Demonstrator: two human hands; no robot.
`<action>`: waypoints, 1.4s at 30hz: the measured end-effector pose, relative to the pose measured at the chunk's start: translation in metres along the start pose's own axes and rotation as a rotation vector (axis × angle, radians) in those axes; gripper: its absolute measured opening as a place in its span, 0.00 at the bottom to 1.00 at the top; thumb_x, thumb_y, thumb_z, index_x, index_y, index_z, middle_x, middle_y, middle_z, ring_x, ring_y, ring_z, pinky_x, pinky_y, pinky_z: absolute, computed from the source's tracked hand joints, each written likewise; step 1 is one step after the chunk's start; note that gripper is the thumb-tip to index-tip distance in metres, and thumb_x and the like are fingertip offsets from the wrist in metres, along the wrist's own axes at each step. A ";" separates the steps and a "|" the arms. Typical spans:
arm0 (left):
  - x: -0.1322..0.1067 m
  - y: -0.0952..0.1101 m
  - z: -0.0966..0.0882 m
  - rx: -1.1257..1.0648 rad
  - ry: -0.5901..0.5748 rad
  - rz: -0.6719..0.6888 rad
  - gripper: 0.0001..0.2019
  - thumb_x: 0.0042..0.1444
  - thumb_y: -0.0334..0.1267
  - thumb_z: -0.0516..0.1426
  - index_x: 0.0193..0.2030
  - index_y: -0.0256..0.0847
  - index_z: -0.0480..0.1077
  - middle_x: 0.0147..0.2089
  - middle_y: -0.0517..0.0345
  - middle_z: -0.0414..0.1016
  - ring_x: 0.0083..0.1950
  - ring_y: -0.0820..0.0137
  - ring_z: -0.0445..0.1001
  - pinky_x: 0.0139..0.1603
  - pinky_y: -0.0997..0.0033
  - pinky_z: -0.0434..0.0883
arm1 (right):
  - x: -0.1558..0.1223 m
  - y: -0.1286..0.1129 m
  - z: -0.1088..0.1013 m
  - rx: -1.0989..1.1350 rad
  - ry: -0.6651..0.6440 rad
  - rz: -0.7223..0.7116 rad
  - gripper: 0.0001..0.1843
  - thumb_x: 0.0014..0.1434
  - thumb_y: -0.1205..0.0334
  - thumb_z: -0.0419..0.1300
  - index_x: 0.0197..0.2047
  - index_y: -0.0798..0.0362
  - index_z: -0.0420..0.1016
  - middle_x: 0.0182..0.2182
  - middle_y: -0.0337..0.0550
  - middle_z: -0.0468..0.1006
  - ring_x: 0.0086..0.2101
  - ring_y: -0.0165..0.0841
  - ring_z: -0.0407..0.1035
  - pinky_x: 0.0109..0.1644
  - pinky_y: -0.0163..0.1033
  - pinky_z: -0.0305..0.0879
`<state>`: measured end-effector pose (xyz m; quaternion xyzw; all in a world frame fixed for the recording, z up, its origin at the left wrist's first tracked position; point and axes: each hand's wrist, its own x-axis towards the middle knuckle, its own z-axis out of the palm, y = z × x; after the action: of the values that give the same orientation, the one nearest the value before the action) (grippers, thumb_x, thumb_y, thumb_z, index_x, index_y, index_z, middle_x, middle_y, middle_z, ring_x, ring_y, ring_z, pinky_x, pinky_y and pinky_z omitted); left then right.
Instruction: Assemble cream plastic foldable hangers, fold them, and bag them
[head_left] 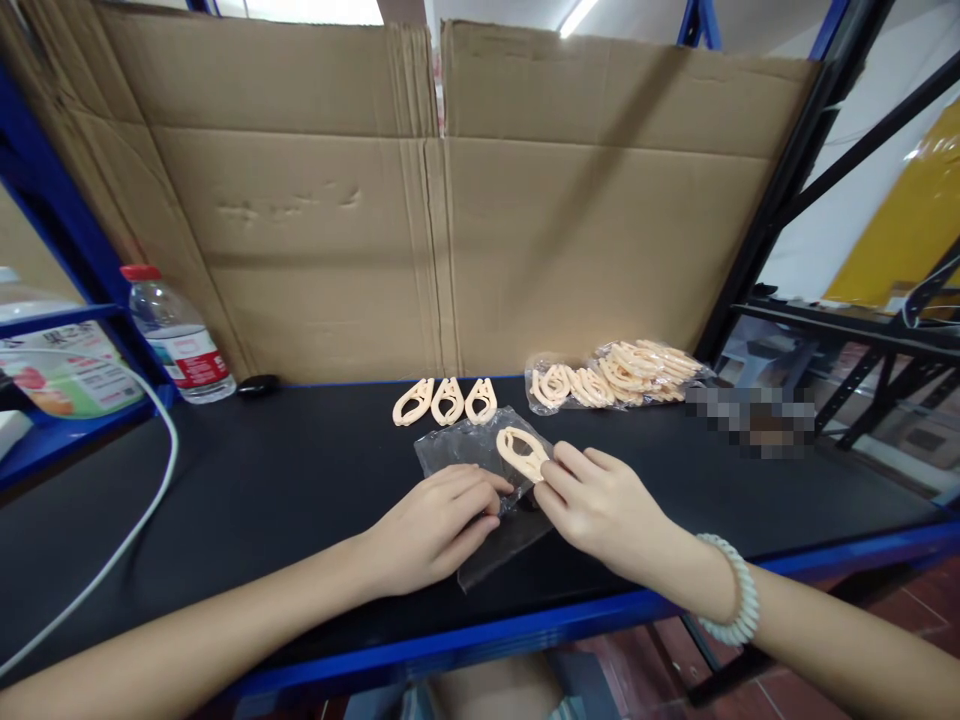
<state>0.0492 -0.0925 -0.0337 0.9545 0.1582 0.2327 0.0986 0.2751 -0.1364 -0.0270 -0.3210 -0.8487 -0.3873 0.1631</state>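
Note:
My right hand (600,500) pinches a peach plastic clip (521,451) by its near end, over the mouth of a small clear plastic bag (480,455). My left hand (435,520) lies on that bag, fingers curled and pressing it against the black table top (262,480). Three loose clips (445,401) of the same kind lie in a row just beyond the bag. Further right sits a pile of bagged clips (619,375).
A water bottle with a red cap (176,335) stands at the back left beside a small dark object (257,385). A white cable (154,480) runs across the left side. Cardboard sheets (450,200) wall off the back. Blue shelving frames the bench.

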 end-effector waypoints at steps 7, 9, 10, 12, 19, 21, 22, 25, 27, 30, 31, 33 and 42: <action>0.000 -0.003 0.000 -0.008 0.026 0.005 0.06 0.66 0.31 0.48 0.40 0.41 0.65 0.50 0.49 0.75 0.52 0.64 0.73 0.58 0.56 0.68 | 0.001 0.005 0.008 0.257 -0.288 0.266 0.11 0.55 0.68 0.64 0.42 0.54 0.69 0.39 0.45 0.73 0.38 0.39 0.65 0.37 0.43 0.66; 0.000 -0.003 0.000 -0.009 0.028 0.010 0.06 0.66 0.30 0.48 0.40 0.41 0.65 0.49 0.48 0.75 0.53 0.64 0.73 0.59 0.56 0.68 | 0.000 0.008 0.011 0.346 -0.296 0.329 0.18 0.53 0.65 0.66 0.46 0.55 0.67 0.42 0.47 0.72 0.41 0.41 0.66 0.42 0.46 0.68; 0.000 -0.003 0.000 -0.009 0.029 0.011 0.06 0.66 0.30 0.48 0.40 0.41 0.65 0.49 0.49 0.75 0.52 0.64 0.73 0.59 0.55 0.68 | 0.000 0.010 0.013 0.397 -0.292 0.341 0.21 0.53 0.65 0.67 0.48 0.55 0.67 0.45 0.48 0.72 0.44 0.42 0.66 0.45 0.48 0.69; 0.000 -0.003 0.000 -0.010 0.027 0.006 0.06 0.66 0.30 0.48 0.40 0.41 0.65 0.50 0.49 0.75 0.52 0.64 0.73 0.59 0.55 0.67 | 0.000 0.015 0.017 0.527 -0.284 0.315 0.24 0.54 0.66 0.66 0.52 0.55 0.65 0.51 0.50 0.70 0.50 0.43 0.65 0.52 0.49 0.68; -0.002 -0.004 0.001 -0.010 0.003 -0.023 0.06 0.66 0.30 0.48 0.40 0.41 0.65 0.51 0.49 0.75 0.55 0.65 0.71 0.62 0.54 0.64 | 0.001 0.024 0.030 0.718 -0.293 0.257 0.18 0.59 0.71 0.57 0.52 0.53 0.71 0.48 0.49 0.74 0.49 0.37 0.69 0.53 0.43 0.67; -0.002 -0.005 0.001 -0.006 -0.017 -0.037 0.06 0.66 0.30 0.48 0.40 0.42 0.65 0.55 0.50 0.73 0.59 0.65 0.69 0.66 0.51 0.60 | 0.001 0.022 0.030 0.682 -0.295 0.288 0.16 0.58 0.71 0.57 0.51 0.54 0.72 0.45 0.49 0.74 0.47 0.36 0.70 0.51 0.42 0.68; -0.003 -0.005 0.001 0.002 -0.030 -0.048 0.07 0.66 0.30 0.48 0.40 0.42 0.65 0.57 0.50 0.72 0.61 0.64 0.67 0.67 0.49 0.57 | 0.001 0.021 0.030 0.663 -0.294 0.305 0.16 0.58 0.71 0.57 0.50 0.54 0.72 0.45 0.49 0.74 0.47 0.37 0.70 0.50 0.43 0.69; -0.003 -0.007 0.001 0.030 -0.067 -0.107 0.06 0.65 0.32 0.49 0.43 0.42 0.66 0.64 0.49 0.66 0.68 0.60 0.58 0.70 0.42 0.49 | 0.002 0.019 0.028 0.632 -0.298 0.315 0.16 0.57 0.69 0.58 0.50 0.54 0.71 0.45 0.49 0.73 0.46 0.38 0.68 0.49 0.44 0.69; -0.004 -0.010 0.001 0.053 -0.085 -0.164 0.09 0.65 0.38 0.51 0.51 0.42 0.66 0.69 0.47 0.59 0.72 0.55 0.51 0.69 0.37 0.47 | 0.003 0.018 0.028 0.616 -0.292 0.313 0.18 0.56 0.66 0.59 0.52 0.54 0.70 0.47 0.51 0.71 0.48 0.40 0.67 0.50 0.47 0.68; -0.006 -0.014 0.004 0.116 -0.145 -0.255 0.25 0.65 0.48 0.51 0.66 0.42 0.56 0.73 0.45 0.50 0.74 0.51 0.41 0.68 0.33 0.46 | 0.007 0.015 0.032 0.583 -0.273 0.339 0.26 0.56 0.63 0.60 0.58 0.54 0.65 0.54 0.54 0.67 0.53 0.44 0.63 0.51 0.52 0.68; -0.006 -0.016 0.005 0.141 -0.174 -0.278 0.28 0.65 0.50 0.50 0.68 0.42 0.52 0.73 0.44 0.47 0.74 0.50 0.39 0.68 0.33 0.45 | 0.008 0.014 0.034 0.573 -0.275 0.353 0.28 0.57 0.62 0.59 0.60 0.55 0.62 0.55 0.56 0.66 0.54 0.45 0.62 0.51 0.53 0.68; -0.007 -0.018 0.008 0.185 -0.230 -0.307 0.32 0.66 0.53 0.47 0.71 0.41 0.46 0.74 0.43 0.44 0.74 0.50 0.38 0.68 0.33 0.44 | 0.012 0.011 0.037 0.549 -0.305 0.378 0.29 0.59 0.61 0.56 0.63 0.56 0.59 0.58 0.58 0.64 0.56 0.47 0.60 0.51 0.53 0.68; -0.006 -0.015 0.010 0.223 -0.314 -0.325 0.35 0.65 0.58 0.44 0.72 0.40 0.45 0.74 0.41 0.42 0.74 0.49 0.41 0.67 0.33 0.45 | 0.029 0.000 0.040 0.295 -0.464 0.502 0.27 0.62 0.62 0.50 0.64 0.55 0.58 0.54 0.58 0.67 0.46 0.47 0.69 0.44 0.50 0.66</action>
<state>0.0451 -0.0818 -0.0486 0.9460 0.3169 0.0440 0.0524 0.2522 -0.0938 -0.0375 -0.5715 -0.8046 -0.1255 0.1008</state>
